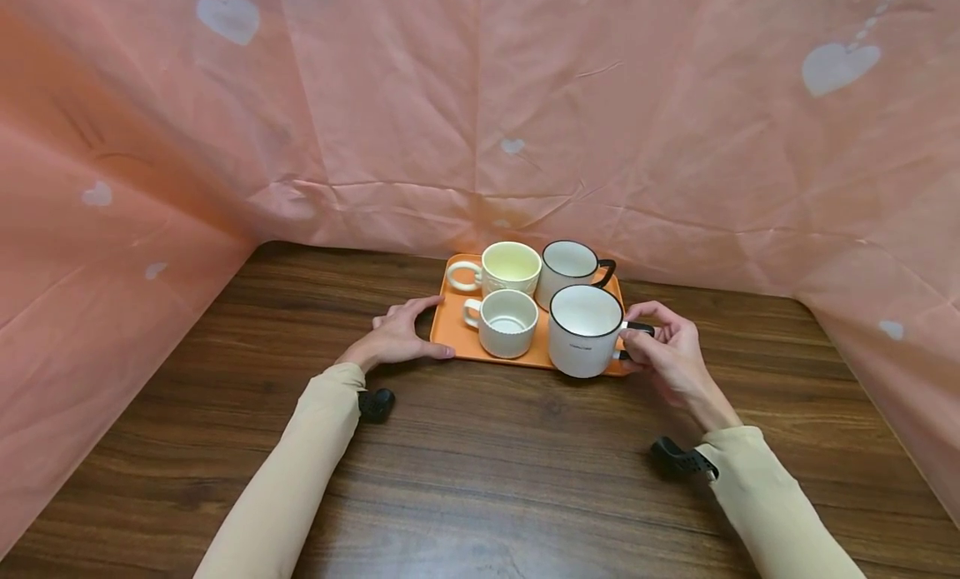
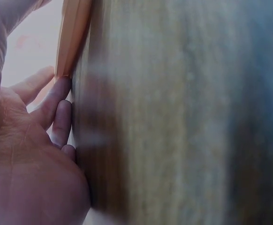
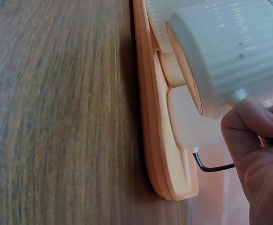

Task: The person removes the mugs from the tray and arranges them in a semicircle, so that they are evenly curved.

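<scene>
In the head view, my right hand (image 1: pixel 672 356) pinches the black-edged handle of a white mug (image 1: pixel 577 350) with a dark rim. That mug hangs slightly tilted over the front right of an orange tray (image 1: pixel 450 319); the right wrist view shows its base (image 3: pixel 185 70) apart from the tray's rim (image 3: pixel 150 126). My left hand (image 1: pixel 397 337) touches the tray's left end, thumb at the front corner and fingers spread along the side. On the tray stand a pale yellow cup (image 1: pixel 498 267), a small white cup (image 1: pixel 495 337) and a second dark-rimmed white mug (image 1: pixel 551 287).
A brown wooden table (image 1: pixel 480 462) carries the tray near its back edge. Pink cloth (image 1: pixel 390 104) with white hearts hangs behind and at both sides. Black wrist straps (image 1: pixel 377 405) sit at both sleeves.
</scene>
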Action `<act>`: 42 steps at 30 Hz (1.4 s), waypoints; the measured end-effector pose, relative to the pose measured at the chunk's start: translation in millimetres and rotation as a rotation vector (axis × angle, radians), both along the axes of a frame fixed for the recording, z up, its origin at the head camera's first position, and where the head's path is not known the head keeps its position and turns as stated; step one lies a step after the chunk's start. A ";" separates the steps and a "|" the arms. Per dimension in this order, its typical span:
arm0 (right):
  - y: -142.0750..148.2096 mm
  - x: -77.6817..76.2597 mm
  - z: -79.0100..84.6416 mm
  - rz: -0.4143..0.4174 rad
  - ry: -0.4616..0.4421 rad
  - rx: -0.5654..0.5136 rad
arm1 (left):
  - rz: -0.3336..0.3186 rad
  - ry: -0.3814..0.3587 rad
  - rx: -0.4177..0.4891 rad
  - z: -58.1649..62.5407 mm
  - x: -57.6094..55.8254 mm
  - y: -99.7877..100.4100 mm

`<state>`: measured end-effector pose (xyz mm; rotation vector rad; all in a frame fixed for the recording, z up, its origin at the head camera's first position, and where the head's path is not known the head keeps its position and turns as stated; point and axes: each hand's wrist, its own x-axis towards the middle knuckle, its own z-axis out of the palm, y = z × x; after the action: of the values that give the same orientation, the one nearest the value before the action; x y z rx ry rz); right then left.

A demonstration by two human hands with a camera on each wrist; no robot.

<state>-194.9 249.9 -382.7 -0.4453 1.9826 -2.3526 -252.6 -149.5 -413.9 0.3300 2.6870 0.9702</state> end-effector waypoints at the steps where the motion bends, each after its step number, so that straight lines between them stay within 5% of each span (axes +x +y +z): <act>1: 0.2 0.9 0.9 0.005 0.003 0.002 | 0.001 -0.001 0.001 -0.1 -0.1 -0.3; 25: 19.0 28.9 6.8 0.201 0.070 -0.040 | 0.001 -0.011 0.002 0.4 -0.2 -0.8; 42: 42.1 51.9 -4.6 0.330 0.140 -0.007 | -0.007 -0.001 0.015 0.1 -0.4 -0.1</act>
<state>-143.0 292.0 -387.4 -0.8835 1.7854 -2.1762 -253.0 -149.6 -413.8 0.3419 2.6767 0.9884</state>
